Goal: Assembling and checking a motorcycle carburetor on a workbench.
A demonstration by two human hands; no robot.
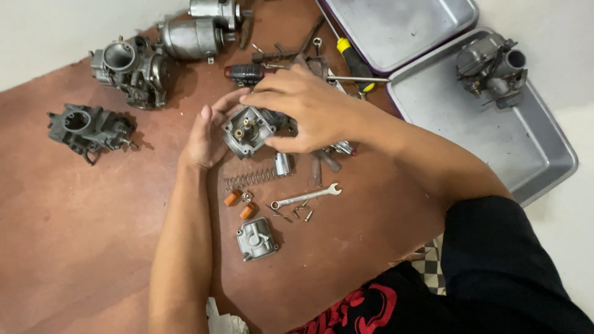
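Note:
A grey metal carburettor body sits between both hands above the brown mat, its open underside with brass jets facing up. My left hand cups its left side. My right hand wraps over its right side and top, fingertips reaching to the upper edge. Just below lie a coil spring, a small metal cylinder, two orange floats, a small spanner, several tiny screws and the float bowl cover.
Other carburettors and a cylindrical metal part lie at the mat's upper left. A yellow-and-black screwdriver lies behind my right hand. Two metal trays sit at right, one holding another carburettor.

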